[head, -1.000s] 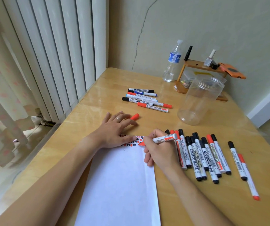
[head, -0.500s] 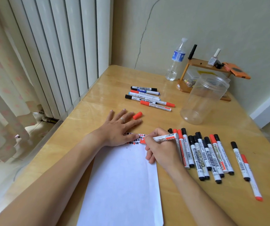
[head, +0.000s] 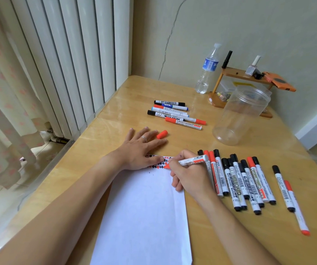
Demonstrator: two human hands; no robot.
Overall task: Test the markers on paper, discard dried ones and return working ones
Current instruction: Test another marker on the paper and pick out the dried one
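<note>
We see the right hand (head: 189,175) gripping a red marker (head: 193,161) in a writing hold, fingers curled round the barrel; its tip meets the far end of the white paper (head: 144,213), and its white barrel with red print and a red band slants up and right over the knuckles. The tip itself is mostly hidden by the fingers. The paper lies lengthwise from the near edge of the tabletop (head: 201,236) toward its middle, blank except for a band of small red and black test marks (head: 160,162) along its far end. The left hand (head: 139,150) lies flat with fingers straight and spread, palm down, thumb and heel pressing the paper's far left corner, fingertips on bare wood; a ring sits on one finger. Just beyond those fingertips lies a loose red cap (head: 162,134), on its side. To the right of the paper, a row of capped markers (head: 238,180) lies side by side, touching, black and red caps pointing away from us; two more markers (head: 289,197) lie apart nearer the right edge, one black-capped, one red. Toward the far edge, a smaller group of markers (head: 176,114) lies crosswise, with black, blue and red caps. A clear plastic jar (head: 241,115) stands open near the right far corner, with a water bottle (head: 207,69) and a small wooden shelf (head: 238,81) behind it against the wall.
</note>
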